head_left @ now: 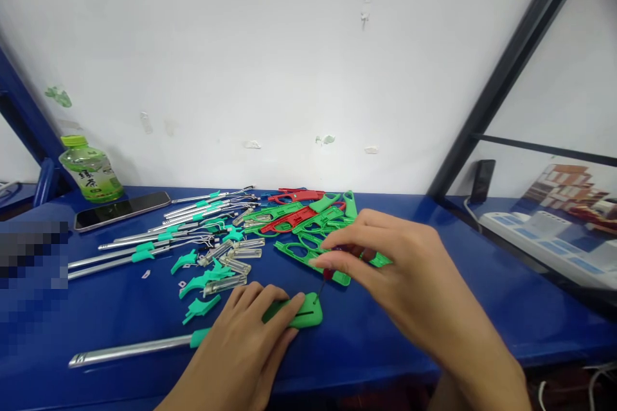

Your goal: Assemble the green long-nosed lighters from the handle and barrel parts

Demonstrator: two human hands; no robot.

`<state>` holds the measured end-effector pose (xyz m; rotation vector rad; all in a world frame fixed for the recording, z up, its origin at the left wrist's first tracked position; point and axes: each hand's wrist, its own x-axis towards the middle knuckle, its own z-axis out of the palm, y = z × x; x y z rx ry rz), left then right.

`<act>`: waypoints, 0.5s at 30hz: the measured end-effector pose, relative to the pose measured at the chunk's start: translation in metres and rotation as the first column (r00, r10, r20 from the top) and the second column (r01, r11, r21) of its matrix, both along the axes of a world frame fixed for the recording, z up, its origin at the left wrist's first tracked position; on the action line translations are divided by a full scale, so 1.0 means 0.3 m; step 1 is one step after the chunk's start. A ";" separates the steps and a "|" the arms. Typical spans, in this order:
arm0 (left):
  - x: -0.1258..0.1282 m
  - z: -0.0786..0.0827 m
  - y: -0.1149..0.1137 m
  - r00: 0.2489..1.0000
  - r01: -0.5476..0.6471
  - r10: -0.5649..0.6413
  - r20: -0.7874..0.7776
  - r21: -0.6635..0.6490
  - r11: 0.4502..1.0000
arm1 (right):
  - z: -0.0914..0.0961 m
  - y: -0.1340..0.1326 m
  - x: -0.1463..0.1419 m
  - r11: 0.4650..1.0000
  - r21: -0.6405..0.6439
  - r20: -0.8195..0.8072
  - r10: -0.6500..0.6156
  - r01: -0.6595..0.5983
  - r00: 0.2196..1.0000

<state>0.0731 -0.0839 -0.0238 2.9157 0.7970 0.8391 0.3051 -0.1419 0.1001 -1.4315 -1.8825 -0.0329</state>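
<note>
My left hand (258,327) presses a green long-nozzle lighter (308,311) onto the blue table, fingers over its handle. The lighter's metal tube (135,350) points left, with a teal piece where it meets the handle. Between thumb and fingers, my right hand (385,253) pinches a small screwdriver (327,274) with a reddish handle, mostly hidden. Its thin shaft slants down to a hole near the handle's end. Behind my hands lie green and red lighter shells (303,218). Left of these are clear fuel tanks (248,244) and teal triggers (195,309).
Several metal lighter tubes with wires (120,260) lie at the left. Behind them are a phone (123,210) and a green-capped bottle (91,170). A white wall (289,64) closes the back. At the right are a dark frame post (501,77) and a white power strip (535,237).
</note>
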 end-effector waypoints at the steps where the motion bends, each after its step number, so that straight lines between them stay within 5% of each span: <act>1: -0.001 0.002 0.001 1.000 0.003 -0.003 -0.011 0.005 1.000 | -0.002 0.003 0.001 1.000 0.007 0.015 -0.023 0.023 1.000; 8: -0.009 0.010 0.002 0.998 -0.025 0.026 -0.054 0.007 1.000 | -0.019 -0.016 0.014 0.981 -0.072 -0.061 0.177 -0.181 0.982; 15: -0.016 0.000 0.006 0.998 -0.022 0.024 -0.052 0.034 0.999 | -0.025 0.028 -0.007 1.000 -0.010 0.021 -0.015 0.016 1.000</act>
